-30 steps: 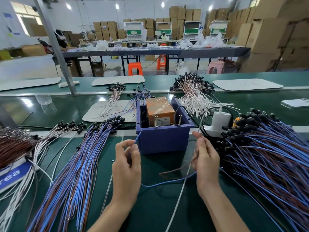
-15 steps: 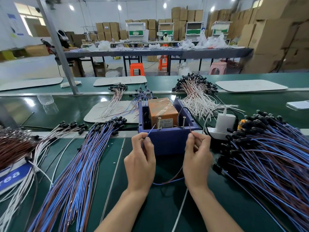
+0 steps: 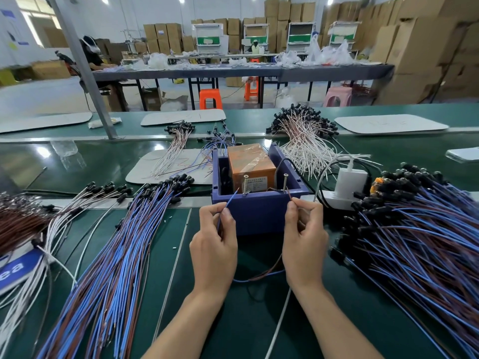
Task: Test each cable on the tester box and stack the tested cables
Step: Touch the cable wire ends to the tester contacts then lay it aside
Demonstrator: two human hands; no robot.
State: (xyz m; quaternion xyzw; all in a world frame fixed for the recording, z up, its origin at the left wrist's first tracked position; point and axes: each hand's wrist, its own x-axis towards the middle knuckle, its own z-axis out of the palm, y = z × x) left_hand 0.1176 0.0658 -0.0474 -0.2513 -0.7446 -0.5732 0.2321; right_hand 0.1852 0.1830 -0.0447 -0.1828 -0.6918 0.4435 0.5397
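Observation:
A purple tester box holds an orange block, with two upright metal screws at its front rim, the left screw and the right screw. My left hand pinches the blue wire end, whose tip points at the left screw. My right hand pinches the brown wire end close to the right screw. The cable's slack loops between my wrists. A fanned stack of blue-brown cables lies to the left. A bigger heap lies to the right.
A white charger on a power strip sits right of the box. White-brown cable bundles lie behind it, more white and brown cables at far left. A white cord runs along the green mat. Benches, stools and cartons stand beyond.
Both hands rose from the mat to the box's front rim, bringing the blue and brown wire ends up to the two screws. The slack loop was drawn in closer.

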